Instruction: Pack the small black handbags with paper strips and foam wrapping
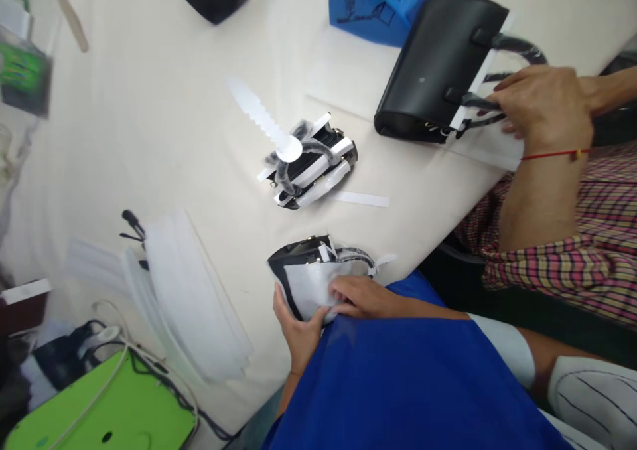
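Note:
At the table's near edge, a small black handbag with a pale grey-white covering on its front lies tilted against the blue apron. Its wrapped handle and a white tag point to the right. My left hand grips the bag's lower left side, thumb on the front and fingers around the edge. With fingers curled, my right hand presses on the pale front; its fingertips are partly hidden. Just beyond stands another handbag, black with white strips, wrapped handles and a long white notched tag.
To the right, a co-worker's hand holds a larger black handbag by its handles. A blue holder stands behind it. White sheets lie left, near a green box with cables. A paper strip lies mid-table.

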`<state>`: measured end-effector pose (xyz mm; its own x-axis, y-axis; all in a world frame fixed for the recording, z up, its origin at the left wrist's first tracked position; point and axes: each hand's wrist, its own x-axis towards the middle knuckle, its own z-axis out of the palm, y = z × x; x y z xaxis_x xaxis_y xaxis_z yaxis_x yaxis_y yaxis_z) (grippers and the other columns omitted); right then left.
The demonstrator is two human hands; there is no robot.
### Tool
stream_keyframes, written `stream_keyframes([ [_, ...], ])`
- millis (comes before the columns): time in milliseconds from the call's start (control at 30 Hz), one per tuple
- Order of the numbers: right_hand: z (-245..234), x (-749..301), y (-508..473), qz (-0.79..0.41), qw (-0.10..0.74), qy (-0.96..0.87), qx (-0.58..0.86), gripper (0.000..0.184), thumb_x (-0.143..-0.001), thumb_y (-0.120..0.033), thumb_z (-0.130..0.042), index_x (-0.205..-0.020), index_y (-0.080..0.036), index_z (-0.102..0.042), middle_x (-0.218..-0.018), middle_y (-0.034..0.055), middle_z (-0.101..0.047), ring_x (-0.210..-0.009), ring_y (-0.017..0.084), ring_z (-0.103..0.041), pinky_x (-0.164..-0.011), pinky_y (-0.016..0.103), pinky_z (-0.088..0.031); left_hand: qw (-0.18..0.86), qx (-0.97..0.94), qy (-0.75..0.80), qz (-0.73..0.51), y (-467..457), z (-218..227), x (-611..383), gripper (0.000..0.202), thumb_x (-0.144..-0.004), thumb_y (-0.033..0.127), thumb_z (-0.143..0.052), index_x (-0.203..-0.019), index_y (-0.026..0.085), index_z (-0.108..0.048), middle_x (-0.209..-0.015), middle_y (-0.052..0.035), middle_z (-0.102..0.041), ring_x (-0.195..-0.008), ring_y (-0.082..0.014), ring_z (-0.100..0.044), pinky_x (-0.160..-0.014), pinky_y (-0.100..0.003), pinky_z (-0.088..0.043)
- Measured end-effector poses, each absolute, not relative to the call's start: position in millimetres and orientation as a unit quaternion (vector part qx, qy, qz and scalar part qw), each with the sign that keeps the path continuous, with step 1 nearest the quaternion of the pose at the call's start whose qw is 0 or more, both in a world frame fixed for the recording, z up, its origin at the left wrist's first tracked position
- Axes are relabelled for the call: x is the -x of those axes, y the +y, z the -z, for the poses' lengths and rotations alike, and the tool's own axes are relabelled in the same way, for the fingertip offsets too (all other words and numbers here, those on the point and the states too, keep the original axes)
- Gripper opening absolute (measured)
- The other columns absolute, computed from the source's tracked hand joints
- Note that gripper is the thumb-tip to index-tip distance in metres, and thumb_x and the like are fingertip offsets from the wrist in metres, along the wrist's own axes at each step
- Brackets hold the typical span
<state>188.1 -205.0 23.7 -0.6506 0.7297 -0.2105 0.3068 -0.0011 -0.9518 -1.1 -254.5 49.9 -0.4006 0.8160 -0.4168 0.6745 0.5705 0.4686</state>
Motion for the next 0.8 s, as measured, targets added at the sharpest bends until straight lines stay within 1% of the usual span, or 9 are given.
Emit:
stream_keyframes([
  [167,-26,-162,-192,-0.54,0.126,-0.749,0.362,0.014,-0.086,-0.024,-0.058,-0.089,-0.016,-0.048,-0.082,0.0056,-0.058,-0.076,0.018,-0.055,-0.067,0.027,-0.043,0.3,-0.45,0.823,-0.173,-258,-46,4,0.101,-0.063,0.041,-0.076,-0.145,0.026,-0.02,-0.145,-0.0096,-0.031,-0.137,-0.0266,-0.029,-0.114,-0.042,-0.026],
  [300,-37,-158,-188,-0.497,0.104,-0.777,0.372,0.014,-0.09,-0.03,-0.053,-0.089,-0.017,-0.048,-0.08,0.0051,-0.059,-0.073,0.017,-0.056,-0.065,0.027,-0.041,0.306,-0.449,0.814,-0.204,-260,-44,9,0.105,-0.058,0.04,-0.079,-0.144,0.027,-0.022,-0.142,-0.0096,-0.035,-0.135,-0.0283,-0.033,-0.112,-0.045,-0.029],
  [400,-42,-156,-192,-0.464,0.09,-0.785,0.402,0.02,-0.09,-0.033,-0.053,-0.1,-0.016,-0.05,-0.081,0.0056,-0.062,-0.071,0.018,-0.058,-0.064,0.027,-0.042,0.307,-0.456,0.805,-0.223,-264,-41,11,0.109,-0.055,0.041,-0.08,-0.145,0.027,-0.02,-0.141,-0.0102,-0.035,-0.134,-0.0301,-0.034,-0.11,-0.047,-0.032],
  [500,-44,-153,-196,-0.402,0.1,-0.801,0.432,0.036,-0.09,-0.03,-0.054,-0.121,-0.015,-0.046,-0.087,0.0084,-0.064,-0.077,0.021,-0.06,-0.068,0.031,-0.045,0.297,-0.454,0.806,-0.237,-265,-35,15,0.108,-0.056,0.042,-0.079,-0.145,0.025,-0.02,-0.14,-0.0113,-0.037,-0.133,-0.0305,-0.035,-0.11,-0.048,-0.033],
  [533,-44,-152,-197,-0.375,0.112,-0.812,0.433,0.04,-0.089,-0.03,-0.055,-0.125,-0.015,-0.045,-0.09,0.0095,-0.064,-0.081,0.021,-0.06,-0.071,0.032,-0.046,0.289,-0.454,0.807,-0.242,-264,-33,19,0.101,-0.06,0.043,-0.076,-0.144,0.023,-0.023,-0.138,-0.0115,-0.039,-0.132,-0.0298,-0.037,-0.109,-0.047,-0.033],
  [600,-44,-151,-197,-0.321,0.138,-0.842,0.412,0.038,-0.089,-0.03,-0.056,-0.124,-0.017,-0.049,-0.092,0.0106,-0.062,-0.087,0.022,-0.057,-0.075,0.033,-0.046,0.275,-0.459,0.807,-0.252,-258,-28,28,0.076,-0.073,0.043,-0.065,-0.139,0.021,-0.035,-0.13,-0.0109,-0.047,-0.126,-0.0266,-0.044,-0.106,-0.044,-0.037],
  [700,-44,-146,-194,-0.265,0.17,-0.885,0.343,0.017,-0.09,-0.029,-0.054,-0.101,-0.017,-0.062,-0.09,0.0099,-0.059,-0.089,0.022,-0.053,-0.077,0.034,-0.045,0.245,-0.467,0.81,-0.258,-245,-22,44,0.044,-0.085,0.041,-0.047,-0.123,0.018,-0.055,-0.109,-0.0088,-0.059,-0.104,-0.0212,-0.058,-0.094,-0.037,-0.046],
  [733,-43,-144,-192,-0.251,0.178,-0.896,0.319,0.015,-0.091,-0.027,-0.052,-0.093,-0.017,-0.063,-0.091,0.01,-0.058,-0.09,0.021,-0.052,-0.079,0.036,-0.044,0.228,-0.472,0.812,-0.255,-241,-20,48,0.04,-0.087,0.04,-0.044,-0.116,0.017,-0.059,-0.103,-0.0085,-0.061,-0.098,-0.0204,-0.06,-0.091,-0.036,-0.047],
  [800,-41,-138,-190,-0.229,0.196,-0.913,0.276,0.018,-0.093,-0.022,-0.047,-0.084,-0.016,-0.062,-0.1,0.0106,-0.059,-0.096,0.021,-0.051,-0.082,0.038,-0.044,0.183,-0.491,0.816,-0.246,-237,-18,51,0.036,-0.089,0.038,-0.041,-0.105,0.016,-0.064,-0.094,-0.0081,-0.063,-0.09,-0.0199,-0.06,-0.086,-0.034,-0.048],
])
